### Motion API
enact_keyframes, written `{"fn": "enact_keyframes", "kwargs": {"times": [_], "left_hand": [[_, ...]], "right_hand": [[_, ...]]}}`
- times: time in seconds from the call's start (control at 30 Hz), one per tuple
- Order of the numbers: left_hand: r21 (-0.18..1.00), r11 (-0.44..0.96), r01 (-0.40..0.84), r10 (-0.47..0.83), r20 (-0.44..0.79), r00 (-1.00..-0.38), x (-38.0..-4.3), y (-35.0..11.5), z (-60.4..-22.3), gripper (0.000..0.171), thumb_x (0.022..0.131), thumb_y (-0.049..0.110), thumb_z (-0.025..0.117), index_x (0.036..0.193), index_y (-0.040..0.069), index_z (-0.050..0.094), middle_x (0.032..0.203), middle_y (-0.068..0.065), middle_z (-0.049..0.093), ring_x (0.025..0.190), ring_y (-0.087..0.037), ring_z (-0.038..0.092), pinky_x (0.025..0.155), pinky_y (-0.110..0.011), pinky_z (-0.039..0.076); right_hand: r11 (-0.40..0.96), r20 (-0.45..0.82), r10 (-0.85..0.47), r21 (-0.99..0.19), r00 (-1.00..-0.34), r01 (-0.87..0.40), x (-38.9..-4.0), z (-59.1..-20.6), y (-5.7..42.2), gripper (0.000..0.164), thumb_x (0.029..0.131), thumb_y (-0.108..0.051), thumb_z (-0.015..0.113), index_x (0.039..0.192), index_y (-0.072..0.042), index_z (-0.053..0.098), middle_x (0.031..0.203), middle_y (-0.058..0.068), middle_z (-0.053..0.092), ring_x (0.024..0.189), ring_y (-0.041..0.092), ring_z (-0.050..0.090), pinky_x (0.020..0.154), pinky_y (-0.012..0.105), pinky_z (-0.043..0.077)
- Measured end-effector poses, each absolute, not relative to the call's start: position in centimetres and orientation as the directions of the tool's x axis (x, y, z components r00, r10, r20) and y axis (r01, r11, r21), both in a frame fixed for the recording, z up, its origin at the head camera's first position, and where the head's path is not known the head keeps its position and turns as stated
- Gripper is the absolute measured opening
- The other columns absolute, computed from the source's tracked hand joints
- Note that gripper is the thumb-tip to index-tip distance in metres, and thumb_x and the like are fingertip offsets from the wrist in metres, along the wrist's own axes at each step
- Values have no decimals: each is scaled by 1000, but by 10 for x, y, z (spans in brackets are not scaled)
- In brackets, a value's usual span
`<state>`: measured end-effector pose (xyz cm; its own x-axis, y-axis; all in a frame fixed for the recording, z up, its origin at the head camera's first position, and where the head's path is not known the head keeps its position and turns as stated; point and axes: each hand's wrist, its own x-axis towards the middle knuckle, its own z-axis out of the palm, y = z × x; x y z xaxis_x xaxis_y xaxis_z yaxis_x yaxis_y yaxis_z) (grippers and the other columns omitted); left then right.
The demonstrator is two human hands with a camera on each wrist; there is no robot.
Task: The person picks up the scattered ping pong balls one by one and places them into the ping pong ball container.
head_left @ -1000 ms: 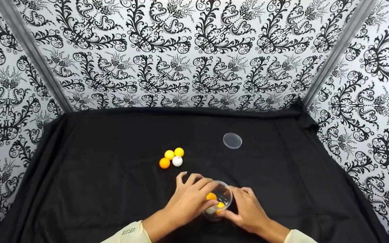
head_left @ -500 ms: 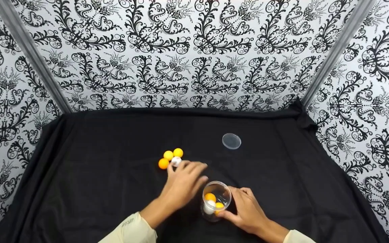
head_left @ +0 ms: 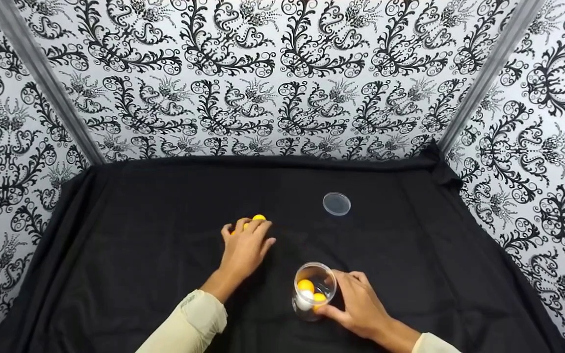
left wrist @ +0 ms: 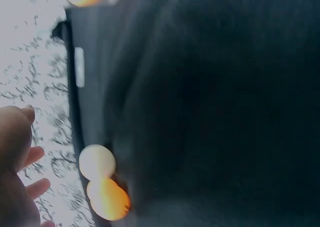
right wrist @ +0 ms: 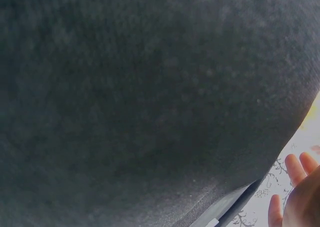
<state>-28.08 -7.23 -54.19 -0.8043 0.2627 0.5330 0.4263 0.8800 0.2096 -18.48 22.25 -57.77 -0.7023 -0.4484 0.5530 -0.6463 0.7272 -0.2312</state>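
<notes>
My left hand (head_left: 244,245) reaches over the small group of table tennis balls, fingers spread and loosely bent. Past its fingertips a yellow ball (head_left: 259,217) shows, while the others are mostly covered in the head view. The left wrist view has a white ball (left wrist: 97,162) touching an orange ball (left wrist: 111,203), a little away from the fingers (left wrist: 36,188). My right hand (head_left: 363,306) grips the side of a clear plastic jar (head_left: 315,264) without a lid. Inside it lie a white ball (head_left: 305,300), an orange ball (head_left: 305,285) and a yellow ball (head_left: 320,298).
A round clear lid (head_left: 336,204) lies flat toward the back right. Black cloth (head_left: 165,274) with soft folds covers the table. Patterned walls (head_left: 272,98) stand behind it and on both sides.
My left hand has left the jar's mouth and moved left and away from me, over the group of balls. The right hand and the jar have stayed in place.
</notes>
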Motion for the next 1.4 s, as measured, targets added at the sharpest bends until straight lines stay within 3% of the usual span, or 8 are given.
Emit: {"fn": "enact_keyframes", "kwargs": {"times": [0.2,0.67,0.93,1.4], "left_hand": [[228,913,338,212,443,-871,-298,-82,-553,43,92,39,74,130,20,66,130,-2,67,121,-33,56,98,-71,33],[165,937,307,237,346,-908,-308,-87,-566,41,89,37,77,125,21,66,126,-4,68,122,-37,52,100,-73,32],[130,938,322,260,351,-899,-307,-88,-570,36,88,29,79,122,21,67,122,-4,70,121,-42,50,100,-73,32],[91,937,338,279,388,-879,-305,-85,-568,34,87,28,79,117,20,66,118,-5,70,115,-42,54,99,-72,33]], "right_hand": [[735,548,-447,-226,-708,-639,-185,-578,222,75,81,-63,74,135,-13,56,119,-7,70,105,6,67,95,31,38],[726,569,-448,-218,-689,-653,-187,-579,221,77,80,-64,75,135,-14,55,109,-11,71,100,4,67,94,30,37],[728,569,-451,-212,-688,-653,-187,-579,222,77,80,-63,75,134,-12,56,109,-10,71,100,5,67,94,31,37],[724,565,-453,-219,-690,-654,-187,-580,223,76,81,-63,74,135,-12,55,112,-7,71,102,8,68,95,33,38]]}}
